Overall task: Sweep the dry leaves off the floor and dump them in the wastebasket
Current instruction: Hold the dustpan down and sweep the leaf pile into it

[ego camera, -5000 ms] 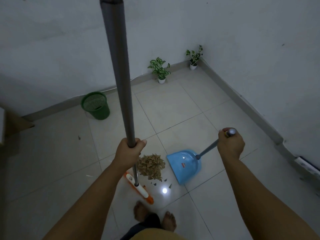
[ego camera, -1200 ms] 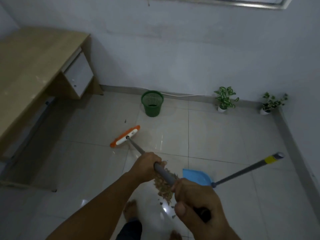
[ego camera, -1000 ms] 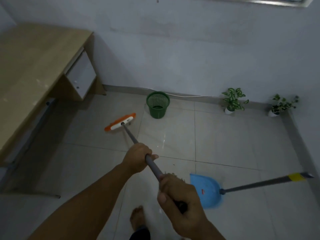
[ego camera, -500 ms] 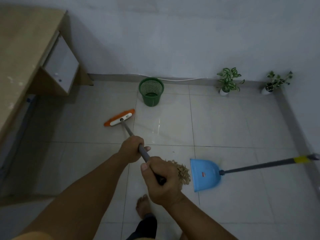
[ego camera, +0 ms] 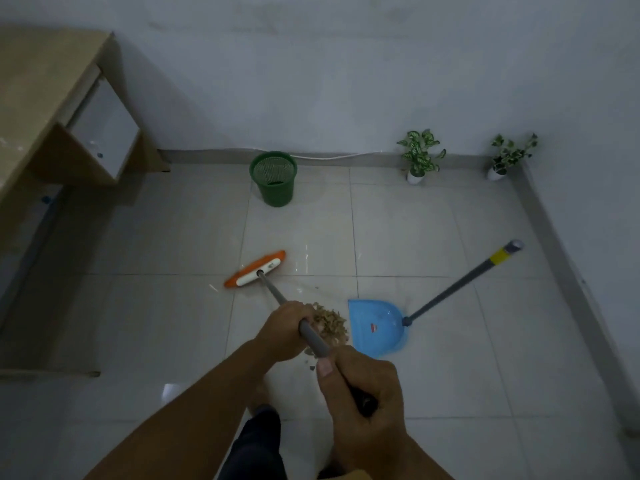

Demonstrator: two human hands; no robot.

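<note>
Both hands grip the grey broom handle: my left hand [ego camera: 285,329] further down the shaft, my right hand [ego camera: 362,388] at its upper end. The orange and white broom head [ego camera: 255,274] rests on the tiled floor ahead of me. A pile of dry leaves [ego camera: 330,325] lies just right of the shaft, partly hidden by my left hand. The blue dustpan [ego camera: 375,327] sits on the floor touching the pile's right side, its long handle [ego camera: 462,284] slanting up to the right. The green mesh wastebasket [ego camera: 274,179] stands by the back wall.
A wooden desk [ego camera: 45,98] with a white drawer unit fills the left side. Two small potted plants [ego camera: 417,157] [ego camera: 507,157] stand along the back wall near the right corner. A few loose leaf bits [ego camera: 304,289] lie near the broom head. My bare feet are below my arms.
The dustpan, held by my right hand earlier, now rests on the floor on its own. Both hands hold the broom, and its head has come back from the far left toward the pile.
</note>
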